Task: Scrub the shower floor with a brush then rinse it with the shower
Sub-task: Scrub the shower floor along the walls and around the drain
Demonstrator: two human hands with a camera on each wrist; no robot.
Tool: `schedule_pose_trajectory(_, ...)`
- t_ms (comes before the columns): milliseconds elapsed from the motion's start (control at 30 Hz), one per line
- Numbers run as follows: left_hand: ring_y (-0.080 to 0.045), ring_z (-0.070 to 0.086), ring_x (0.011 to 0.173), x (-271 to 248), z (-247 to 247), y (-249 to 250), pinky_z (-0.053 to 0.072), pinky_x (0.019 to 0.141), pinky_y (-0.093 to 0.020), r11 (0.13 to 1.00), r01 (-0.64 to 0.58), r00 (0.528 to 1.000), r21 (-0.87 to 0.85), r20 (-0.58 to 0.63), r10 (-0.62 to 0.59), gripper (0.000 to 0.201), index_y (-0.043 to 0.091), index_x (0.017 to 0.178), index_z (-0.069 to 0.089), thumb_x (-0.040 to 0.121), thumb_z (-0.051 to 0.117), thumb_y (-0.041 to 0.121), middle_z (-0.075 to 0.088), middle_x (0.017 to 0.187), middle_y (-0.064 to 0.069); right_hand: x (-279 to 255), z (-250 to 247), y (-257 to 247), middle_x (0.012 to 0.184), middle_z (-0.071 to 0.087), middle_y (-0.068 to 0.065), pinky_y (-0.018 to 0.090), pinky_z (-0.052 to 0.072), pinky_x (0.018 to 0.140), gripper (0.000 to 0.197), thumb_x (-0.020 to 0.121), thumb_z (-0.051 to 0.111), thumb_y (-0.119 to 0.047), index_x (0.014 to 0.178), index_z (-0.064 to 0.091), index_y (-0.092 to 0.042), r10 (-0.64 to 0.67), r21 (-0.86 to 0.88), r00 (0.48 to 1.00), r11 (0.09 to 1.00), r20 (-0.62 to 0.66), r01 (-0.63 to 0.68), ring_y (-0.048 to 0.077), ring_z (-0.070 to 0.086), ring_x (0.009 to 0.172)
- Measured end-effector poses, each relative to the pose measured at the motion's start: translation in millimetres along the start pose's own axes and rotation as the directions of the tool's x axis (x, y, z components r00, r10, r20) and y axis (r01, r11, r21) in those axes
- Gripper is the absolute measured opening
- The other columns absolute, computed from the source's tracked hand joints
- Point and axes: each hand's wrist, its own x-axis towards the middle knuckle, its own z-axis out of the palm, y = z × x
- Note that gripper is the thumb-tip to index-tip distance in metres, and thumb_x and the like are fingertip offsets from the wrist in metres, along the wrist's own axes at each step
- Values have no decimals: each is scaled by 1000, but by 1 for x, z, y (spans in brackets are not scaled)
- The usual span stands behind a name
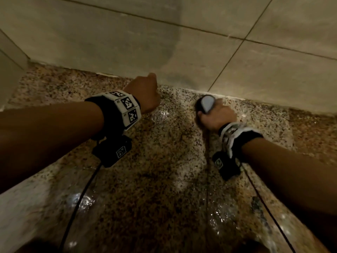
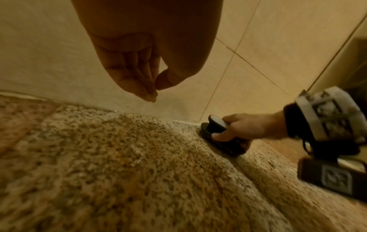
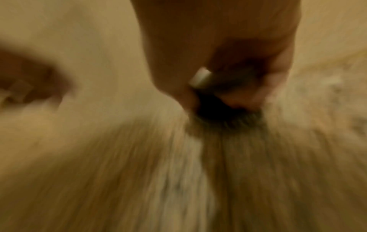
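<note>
- Two bare arms reach out, one from each side, and each wrist has one band with black and white squares on it.
- One black box hangs under each band, so two boxes, and a thin black cord runs down from each.
- The left hand holds nothing. Its fingers hang loosely bent, with the thumb tip close to the fingertips, and it hovers above the floor near the wall.
- The right hand grips one brush. The brush is black with a pale grey top.
- The brush sits down on the speckled floor, right at the far edge where the floor meets the wall.
- The floor looks wet and shiny in spots.
- The wall has big pale tiles with thin lines between them.
- The right wrist view is too blurry to show much more.
</note>
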Motion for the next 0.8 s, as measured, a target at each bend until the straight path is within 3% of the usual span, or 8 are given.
schedule_pose_trajectory(67,-31,53,74,-6,9,8,36,59,-32,1000,-10,998,-14,65,10,25,6,109,47,89,50,22,55,83,-12,-32,23,-25,105,65,14,30,42,65,79,81,53,-59,142,33,-12,-219,-25,974,975,56,220,35,64,94)
schedule_pose_trajectory(133,-31,55,80,-13,13,16,42,62,-35,1000,-22,992,-19,124,25,26,6,111,48,88,50,18,56,86,-12,-63,39,-56,104,65,10,31,45,66,70,80,60,-56,137,39,-19,-439,-3,873,893,213,450,34,64,94)
schedule_pose_trajectory(200,-33,58,85,-16,14,23,49,69,-40,998,-69,985,-5,156,69,26,5,112,48,88,50,16,60,92,-15,-74,33,-71,110,64,9,31,43,69,63,83,62,-55,134,47,-20,-508,37,806,851,304,523,32,63,99)
schedule_pose_trajectory(333,-31,56,83,-18,13,23,44,67,-35,998,-58,992,-17,115,59,23,7,111,49,89,49,18,61,93,-14,-24,-6,-25,120,60,15,33,45,74,71,86,60,-58,134,43,-9,-149,225,985,966,87,126,34,59,106)
schedule_pose_trajectory(400,-26,52,77,-17,9,19,38,64,-31,997,-36,996,-72,84,42,21,7,109,49,90,48,16,62,97,-13,-14,-12,7,121,58,22,34,41,69,90,86,59,-58,144,22,0,5,163,1000,987,25,-9,38,59,103)
schedule_pose_trajectory(533,-32,56,92,-17,5,13,37,66,-30,997,-29,996,-67,86,35,23,4,110,50,92,50,18,62,108,-16,-53,17,-10,121,58,25,35,46,72,93,86,59,-55,149,9,-9,-170,136,979,979,116,154,39,60,102)
schedule_pose_trajectory(667,-33,57,89,-22,9,24,43,66,-34,998,-70,982,-3,173,69,25,5,111,52,89,51,17,62,102,-18,-87,37,-68,115,64,16,33,44,72,82,87,54,-56,150,18,-16,-463,44,850,883,251,467,36,62,101)
schedule_pose_trajectory(800,-32,57,89,-17,0,40,46,73,-38,972,-231,953,45,213,216,23,6,110,53,90,51,17,62,100,-16,-52,-8,-45,116,61,12,31,40,72,65,83,59,-50,136,41,-17,-266,132,946,961,183,245,34,60,104)
